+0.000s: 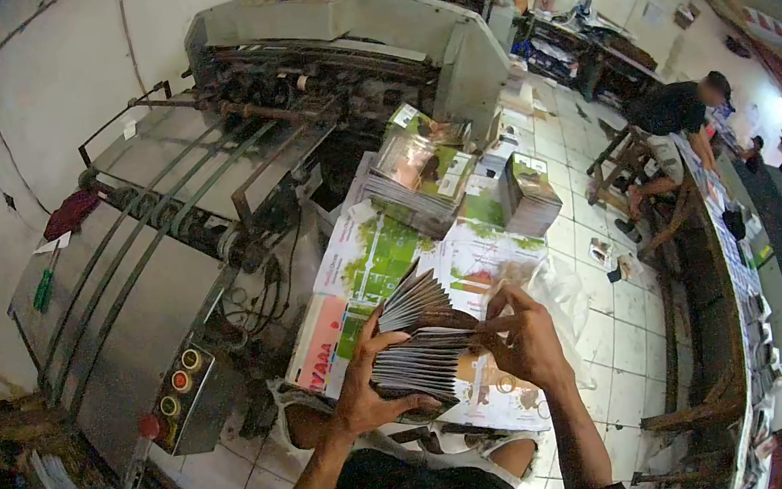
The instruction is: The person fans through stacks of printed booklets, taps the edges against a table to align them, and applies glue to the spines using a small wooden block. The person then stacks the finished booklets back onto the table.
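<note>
A thick stack of folded printed leaflets [419,367] is fanned out above my lap, pale edges showing and a dark printed face at the far side. My left hand [364,390] wraps round its left side, thumb along the near end and fingers at the far end. At the right edge of the stack, the fingers of my right hand [523,334] are pinched together on the leaflet ends. How many leaflets they grip is hidden. Just beyond lie printed sheets [367,253] in green, white and pink, bearing piles of leaflets [416,175] and a smaller pile [529,191].
A large grey machine [347,18] with a feed table [139,282] fills the left side. Its button panel [180,387] has a red knob [149,426]. A green-handled screwdriver [43,286] lies on the feed table. At right, a person [680,115] sits by a long worktable [737,294].
</note>
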Motion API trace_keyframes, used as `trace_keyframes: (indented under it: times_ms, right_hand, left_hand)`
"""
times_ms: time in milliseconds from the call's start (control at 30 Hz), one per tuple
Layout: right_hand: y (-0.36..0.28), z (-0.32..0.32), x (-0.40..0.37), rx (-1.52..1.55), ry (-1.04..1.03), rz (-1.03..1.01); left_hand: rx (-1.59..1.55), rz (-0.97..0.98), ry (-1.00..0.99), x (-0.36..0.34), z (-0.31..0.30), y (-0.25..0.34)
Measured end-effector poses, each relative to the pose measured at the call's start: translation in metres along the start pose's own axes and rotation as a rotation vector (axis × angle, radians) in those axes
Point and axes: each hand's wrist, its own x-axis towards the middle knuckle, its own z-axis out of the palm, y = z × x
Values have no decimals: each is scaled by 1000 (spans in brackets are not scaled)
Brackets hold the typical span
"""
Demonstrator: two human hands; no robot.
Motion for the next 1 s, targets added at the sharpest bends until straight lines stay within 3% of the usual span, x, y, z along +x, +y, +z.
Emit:
trace_keyframes:
  times_ms: [200, 300, 467, 667, 767, 933, 1000]
  right_hand:
    - [3, 2, 0, -2, 3, -23]
    - [0, 0, 1, 1, 1, -19]
    - [-3, 0, 2, 6, -16, -8]
    - [-18, -7, 9, 68, -201, -148]
    - [-22, 2, 18, 176, -240, -111]
    - [-20, 9, 26, 109, -170, -134]
    - [-30, 7, 26, -81, -160, -224]
  left_hand:
    - [114, -47, -73, -2, -3, -1]
    - [-12, -70, 32, -5, 2, -1]
    - [46, -123, -98, 2, -6, 6]
    - [41, -131, -191, 10, -13, 10]
    - [28, -117, -186, 10, -11, 9]
    - [73, -82, -221, 8, -14, 8]
    - [77, -83, -219, 8, -15, 9]
